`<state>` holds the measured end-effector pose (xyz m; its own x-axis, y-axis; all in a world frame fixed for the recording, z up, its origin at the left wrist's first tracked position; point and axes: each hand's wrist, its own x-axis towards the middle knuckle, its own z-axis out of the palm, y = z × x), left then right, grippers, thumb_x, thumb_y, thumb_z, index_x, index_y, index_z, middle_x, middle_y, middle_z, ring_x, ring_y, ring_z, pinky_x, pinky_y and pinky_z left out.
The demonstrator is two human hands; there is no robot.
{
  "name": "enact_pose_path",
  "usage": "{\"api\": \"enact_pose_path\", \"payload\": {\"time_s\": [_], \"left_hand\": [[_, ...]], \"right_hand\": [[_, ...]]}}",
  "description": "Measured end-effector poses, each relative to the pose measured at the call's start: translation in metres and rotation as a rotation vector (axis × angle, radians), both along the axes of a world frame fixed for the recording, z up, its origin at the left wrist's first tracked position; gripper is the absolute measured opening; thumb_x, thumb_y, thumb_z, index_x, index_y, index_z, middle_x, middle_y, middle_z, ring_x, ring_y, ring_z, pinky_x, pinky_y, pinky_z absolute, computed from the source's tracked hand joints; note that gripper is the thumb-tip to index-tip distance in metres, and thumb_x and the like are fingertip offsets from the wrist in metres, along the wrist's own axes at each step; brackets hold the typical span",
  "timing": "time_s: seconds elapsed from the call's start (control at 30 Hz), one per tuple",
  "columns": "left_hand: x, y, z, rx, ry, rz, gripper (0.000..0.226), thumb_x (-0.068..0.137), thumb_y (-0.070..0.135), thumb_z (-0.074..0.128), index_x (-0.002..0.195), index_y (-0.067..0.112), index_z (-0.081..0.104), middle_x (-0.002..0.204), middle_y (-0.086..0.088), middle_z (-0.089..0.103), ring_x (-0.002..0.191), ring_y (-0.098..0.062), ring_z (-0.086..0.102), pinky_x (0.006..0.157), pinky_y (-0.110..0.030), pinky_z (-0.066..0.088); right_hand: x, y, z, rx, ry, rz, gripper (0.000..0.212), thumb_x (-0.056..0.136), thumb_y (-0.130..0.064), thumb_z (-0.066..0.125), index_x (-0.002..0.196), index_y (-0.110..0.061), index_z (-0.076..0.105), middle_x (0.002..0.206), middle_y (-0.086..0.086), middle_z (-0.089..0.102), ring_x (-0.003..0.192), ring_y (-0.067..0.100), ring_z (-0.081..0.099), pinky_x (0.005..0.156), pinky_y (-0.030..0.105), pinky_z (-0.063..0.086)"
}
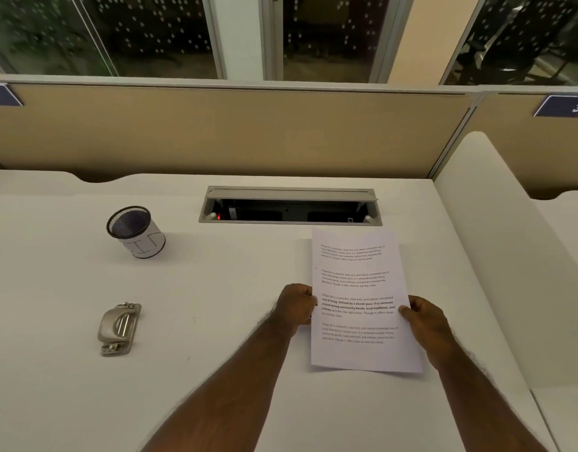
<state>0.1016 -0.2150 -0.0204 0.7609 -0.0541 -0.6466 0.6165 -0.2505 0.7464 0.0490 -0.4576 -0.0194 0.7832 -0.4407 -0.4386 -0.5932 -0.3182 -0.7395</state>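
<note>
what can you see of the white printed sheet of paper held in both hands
The white printed sheet of paper is a thin portrait page with four short blocks of black text, the third partly bold. It looks flat and uncreased. The left hand pinches its left edge and the right hand its right edge, over the white desk.

A white desk (216, 370) meets a tan partition (248, 132) under dark windows (157, 34).
</note>
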Motion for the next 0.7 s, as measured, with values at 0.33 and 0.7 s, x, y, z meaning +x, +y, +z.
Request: {"api": "enact_pose_path", "payload": {"time_s": [0.33, 0.7], "left_hand": [[0.022, -0.022, -0.02, 0.312, -0.168, -0.14, 0.025, 0.078, 0.01, 0.056, 0.095, 0.009, 0.074, 0.102, -0.01, 0.076, 0.093, -0.032, 0.07, 0.08, -0.041, 0.061], [0.001, 0.009, -0.016, 0.554, -0.347, -0.118, 0.032, 0.085, 0.02, 0.051, 0.115, 0.022, 0.062, 0.119, -0.002, 0.06, 0.108, -0.021, 0.061, 0.095, -0.032, 0.048]], "right_hand": [[0.017, -0.024, -0.016, -0.135, 0.064, 0.031, 0.028, 0.089, -0.013, 0.058, 0.116, -0.012, 0.066, 0.11, 0.011, 0.072, 0.097, 0.032, 0.065, 0.09, 0.045, 0.053], [0.006, -0.006, 0.005, -0.446, -0.056, 0.071, 0.039, 0.087, -0.027, 0.061, 0.125, -0.021, 0.06, 0.128, 0.014, 0.059, 0.115, 0.04, 0.057, 0.097, 0.053, 0.05]]}}
